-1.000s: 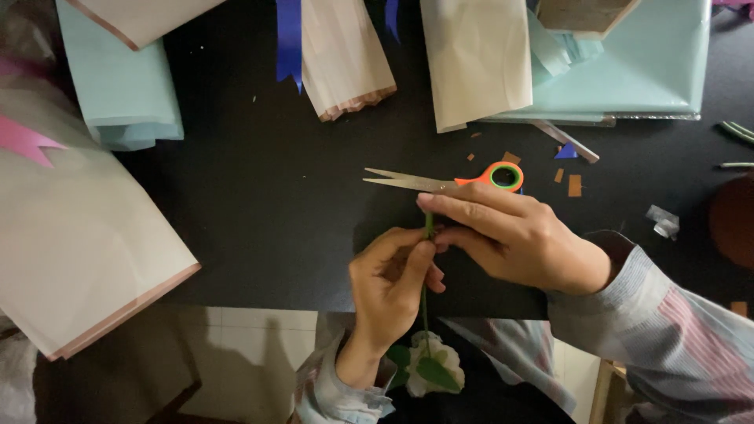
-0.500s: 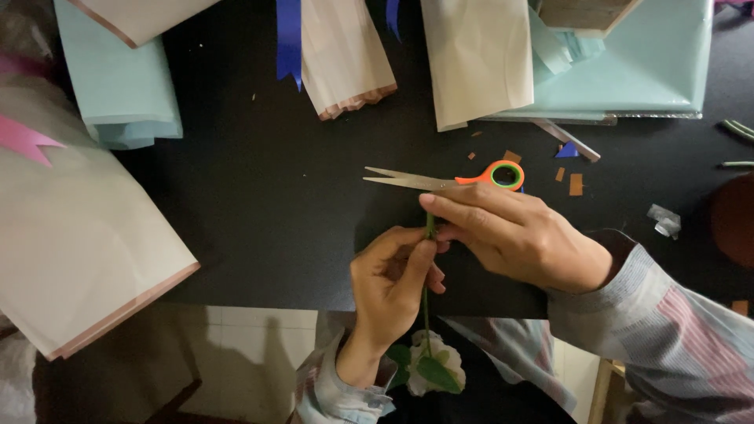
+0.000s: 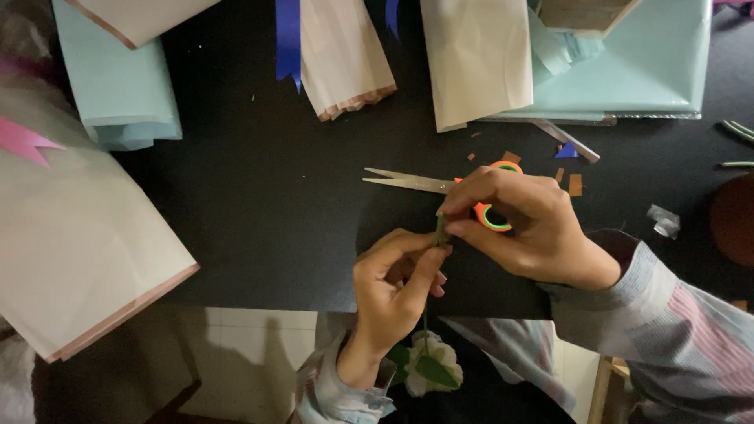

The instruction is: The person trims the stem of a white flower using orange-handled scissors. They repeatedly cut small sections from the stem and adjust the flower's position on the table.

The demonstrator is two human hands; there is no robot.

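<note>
At the far left lies a big cream paper point(image 3: 78, 259) with a pink ribbon point(image 3: 27, 140) on it, and above it a pale blue paper point(image 3: 118, 94). They sit at the edge of the black table point(image 3: 259, 212), probably to keep the middle free for the hands. Further right, at the top, a blue ribbon point(image 3: 287, 39) hangs between more cream sheets point(image 3: 345, 55).

The left hand point(image 3: 393, 290) comes up from below. Its thumb and fingers are closed in a pinch on the thin green stem point(image 3: 440, 229) of a white flower point(image 3: 428, 369). The flower head hangs below the table edge, near the person's body, so only the stem end reaches up to the hands. I think the hand grips it close to the tip to keep it from bending.

The right hand point(image 3: 522, 228) meets the stem from the right; its thumb and forefinger are also closed on the tip. The other fingers curl loosely over the orange handle of the scissors point(image 3: 440, 184). The blades point left, slightly parted. Whether the hand truly holds the scissors or only covers them, I cannot tell.

Compared with the earlier pictures, the right hand has moved a little so it now covers more of the handle. The left hand and the flower are almost unchanged.

At the right lie paper scraps point(image 3: 575, 184) and a pale blue sheet point(image 3: 652, 71).
</note>
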